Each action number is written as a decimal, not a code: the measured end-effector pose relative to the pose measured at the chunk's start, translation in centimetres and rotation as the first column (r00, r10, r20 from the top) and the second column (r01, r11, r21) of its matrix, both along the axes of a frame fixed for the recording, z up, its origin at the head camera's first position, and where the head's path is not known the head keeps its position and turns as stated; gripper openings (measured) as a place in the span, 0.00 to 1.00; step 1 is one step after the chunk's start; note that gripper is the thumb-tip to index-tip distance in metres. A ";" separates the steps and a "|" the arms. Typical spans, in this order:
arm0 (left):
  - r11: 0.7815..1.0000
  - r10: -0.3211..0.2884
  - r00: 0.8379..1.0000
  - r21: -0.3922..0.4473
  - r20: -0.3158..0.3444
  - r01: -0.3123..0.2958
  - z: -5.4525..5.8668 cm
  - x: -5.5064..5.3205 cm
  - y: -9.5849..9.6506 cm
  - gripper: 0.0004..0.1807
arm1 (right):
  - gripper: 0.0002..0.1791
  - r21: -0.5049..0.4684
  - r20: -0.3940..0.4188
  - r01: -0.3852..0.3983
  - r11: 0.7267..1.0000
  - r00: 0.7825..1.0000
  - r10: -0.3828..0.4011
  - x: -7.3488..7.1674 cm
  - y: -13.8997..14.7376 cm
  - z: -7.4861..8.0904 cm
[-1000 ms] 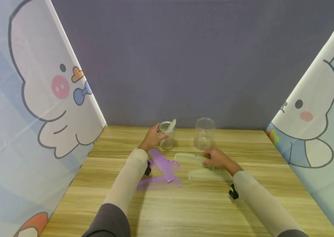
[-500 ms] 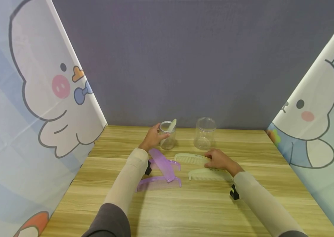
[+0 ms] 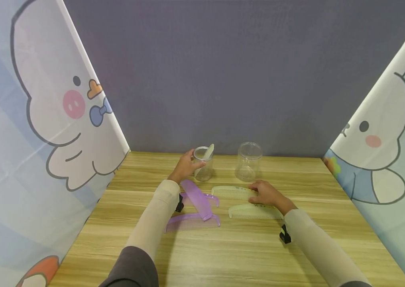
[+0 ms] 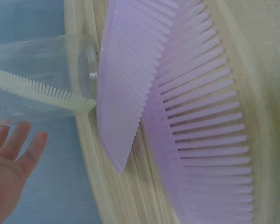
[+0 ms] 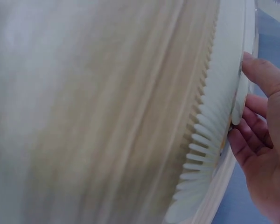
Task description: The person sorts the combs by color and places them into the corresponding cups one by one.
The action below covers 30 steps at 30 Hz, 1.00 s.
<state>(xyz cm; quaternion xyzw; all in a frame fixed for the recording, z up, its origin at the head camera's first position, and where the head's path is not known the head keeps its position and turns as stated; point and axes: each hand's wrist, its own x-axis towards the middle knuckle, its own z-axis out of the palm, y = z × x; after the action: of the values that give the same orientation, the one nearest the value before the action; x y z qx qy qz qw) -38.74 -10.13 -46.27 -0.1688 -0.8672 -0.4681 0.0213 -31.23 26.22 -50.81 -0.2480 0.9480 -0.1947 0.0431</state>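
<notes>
My left hand (image 3: 185,166) grips a clear jar (image 3: 207,172) at its left side, thumb in front and fingers behind. A pale green comb (image 3: 208,152) leans inside this jar, its end above the rim. My right hand (image 3: 268,194) pinches the right end of another pale green comb (image 3: 228,192) lying on the table. In the right wrist view the thumb (image 5: 266,74) and curled fingers are at that comb's end. A third green comb (image 3: 254,211) lies just nearer, partly in front of it. Several purple combs (image 3: 197,199) lie beside my left forearm, one across the others.
A second clear jar (image 3: 248,163) stands at the back, right of the gripped one. The wooden table (image 3: 224,255) meets a dark grey panel (image 3: 217,79) behind, with cartoon-printed cloths (image 3: 44,167) at both sides.
My right hand has shifted slightly right and its fingers have settled at the comb's right end, which they now cover. The left hand and its jar stay put.
</notes>
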 end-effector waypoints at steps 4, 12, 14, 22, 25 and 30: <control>1.000 0.005 1.000 0.001 -0.002 -0.005 0.1 0.1 0.0 0.45 | 0.32 -0.014 -0.002 0.013 1.000 1.000 -0.013 0.2 0.0 0.0; 1.000 0.006 1.000 0.003 -0.016 -0.006 0.0 -0.1 0.0 0.44 | 0.19 -0.009 -0.076 -0.025 1.000 0.997 0.024 0.1 0.1 -0.4; 1.000 0.008 1.000 0.003 -0.016 -0.008 -0.1 -0.2 0.0 0.44 | 0.19 -0.012 -0.096 -0.025 1.000 0.995 0.024 0.0 0.2 -0.4; 1.000 0.011 1.000 -0.002 -0.011 -0.012 -0.1 -0.2 -0.1 0.45 | 0.31 -0.093 0.004 0.058 0.994 0.998 -0.058 0.0 0.8 -0.1; 1.000 0.014 1.000 -0.003 -0.010 -0.014 -0.2 -0.2 -0.1 0.45 | 0.32 -0.093 0.018 0.056 0.994 0.998 -0.055 0.0 1.0 -0.1; 1.000 0.013 1.000 -0.007 -0.006 -0.013 -0.3 -0.3 -0.1 0.44 | 0.33 -0.096 -0.011 0.047 0.994 0.999 -0.048 0.0 1.1 -0.3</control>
<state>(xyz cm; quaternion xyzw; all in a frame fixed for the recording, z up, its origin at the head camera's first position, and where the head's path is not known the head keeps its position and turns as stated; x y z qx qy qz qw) -39.00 -10.22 -46.53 -0.1648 -0.8699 -0.4642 0.0261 -31.24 27.33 -51.11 -0.2286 0.9435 -0.2391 0.0203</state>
